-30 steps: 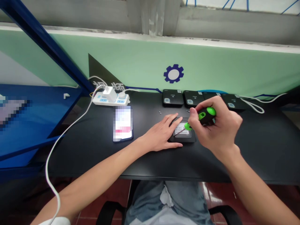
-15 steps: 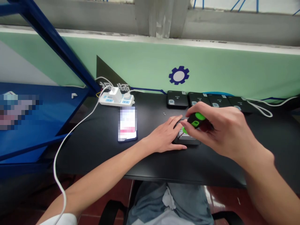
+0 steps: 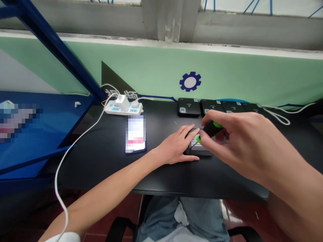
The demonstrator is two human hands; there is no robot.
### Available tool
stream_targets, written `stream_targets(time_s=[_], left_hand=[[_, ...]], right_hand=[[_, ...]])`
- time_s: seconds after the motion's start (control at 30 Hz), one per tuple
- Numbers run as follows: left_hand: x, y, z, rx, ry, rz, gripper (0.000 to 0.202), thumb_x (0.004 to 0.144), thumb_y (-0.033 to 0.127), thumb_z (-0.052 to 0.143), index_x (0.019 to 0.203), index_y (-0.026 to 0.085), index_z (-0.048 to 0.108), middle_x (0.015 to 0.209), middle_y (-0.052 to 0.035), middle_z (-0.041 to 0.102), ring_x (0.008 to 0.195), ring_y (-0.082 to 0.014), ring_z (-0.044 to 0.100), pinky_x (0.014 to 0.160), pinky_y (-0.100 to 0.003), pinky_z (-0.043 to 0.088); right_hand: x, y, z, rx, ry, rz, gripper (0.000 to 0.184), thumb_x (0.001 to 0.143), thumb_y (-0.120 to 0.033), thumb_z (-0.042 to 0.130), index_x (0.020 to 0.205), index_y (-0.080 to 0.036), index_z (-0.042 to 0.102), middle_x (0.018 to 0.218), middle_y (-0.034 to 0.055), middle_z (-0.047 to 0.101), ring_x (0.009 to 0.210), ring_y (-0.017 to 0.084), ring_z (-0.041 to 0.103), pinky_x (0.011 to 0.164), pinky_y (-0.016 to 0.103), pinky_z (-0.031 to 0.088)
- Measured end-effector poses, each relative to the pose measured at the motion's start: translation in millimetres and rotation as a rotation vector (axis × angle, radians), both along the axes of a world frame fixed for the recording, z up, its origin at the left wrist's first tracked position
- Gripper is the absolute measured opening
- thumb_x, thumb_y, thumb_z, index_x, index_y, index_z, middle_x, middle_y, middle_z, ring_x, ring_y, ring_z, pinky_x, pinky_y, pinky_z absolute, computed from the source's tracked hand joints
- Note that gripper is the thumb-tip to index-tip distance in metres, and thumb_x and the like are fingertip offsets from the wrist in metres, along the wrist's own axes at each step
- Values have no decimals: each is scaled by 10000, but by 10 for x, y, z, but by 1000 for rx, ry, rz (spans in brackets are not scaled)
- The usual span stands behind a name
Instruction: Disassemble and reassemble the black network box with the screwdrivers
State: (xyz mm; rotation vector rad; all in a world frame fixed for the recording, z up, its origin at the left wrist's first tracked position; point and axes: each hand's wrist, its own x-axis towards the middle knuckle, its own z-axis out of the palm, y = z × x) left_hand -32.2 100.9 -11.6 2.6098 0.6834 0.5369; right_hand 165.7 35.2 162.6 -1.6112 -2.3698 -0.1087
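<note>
The left hand [image 3: 175, 144] lies spread and palm-down on a small black box [image 3: 199, 152], its fingers curling over the box's left edge. The box sits upside down or back-up on the counter [image 3: 101, 171], near the front edge and roughly in front of the person, with a pale label [image 3: 195, 141] on its upper face. The right hand [image 3: 242, 144] comes in from the right, its fingers wrapped around the black-and-green handle of a screwdriver [image 3: 212, 130]. The thin shaft slants down over the label, but the fingers and the blur hide its tip, so I cannot tell whether it touches a screw.

Two tiny screws [image 3: 175, 122] lie on the counter just beyond the left hand. Along the back edge, a row of similar black boxes [image 3: 188, 107] stands behind the right hand, with a white cable [image 3: 277, 116] trailing from the far end. Further left lie a phone [image 3: 135, 134] with a pixelated screen and a white power strip [image 3: 123, 108] holding a plug, whose white lead [image 3: 75, 148] drapes down over the left forearm side and off the counter. A blue metal shelf [image 3: 37, 134] stands at the left, and a green wall [image 3: 252, 74] rises behind.
</note>
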Motion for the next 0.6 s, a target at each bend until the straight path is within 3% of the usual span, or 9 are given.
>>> stream_targets(time_s=[0.07,0.13,0.27,0.43,0.6], left_hand=[[-1,7,-3,-6,1,-14,998,1103,721,711,1805,137,306,1860,-318,398,1778,-475,360,1401,-673,443],[2,10,-4,-4,10,-13,999,1101,730,708,1796,130,316,1856,-323,401,1778,-487,358,1402,-681,434],[11,3,10,-3,24,6,1006,1079,748,734,1783,135,360,1864,-313,389,1776,-498,350,1375,-666,478],[7,-3,27,-9,25,12,981,1080,745,735,1770,131,403,1843,-311,411,1771,-489,350,1352,-653,516],[3,12,5,-7,17,-4,960,1095,740,713,1777,156,373,1846,-290,420,1773,-478,361,1389,-661,465]], right_hand=[[-7,12,-18,38,-63,-29,373,1128,-567,578,917,-269,652,585,-18,532,546,211,450,589,368,312],[-4,32,-38,32,-85,-22,400,1156,-580,543,930,-267,646,574,-18,526,548,215,454,597,366,309],[14,64,-34,-44,-62,22,224,1140,-424,547,1045,-262,669,555,-58,483,538,195,400,594,356,306],[12,51,28,-112,-6,68,77,1049,-330,623,1020,-261,637,654,-56,557,585,170,402,604,337,341],[15,62,6,-62,-34,58,284,1134,-484,600,983,-255,674,603,-39,521,581,189,404,624,352,323]])
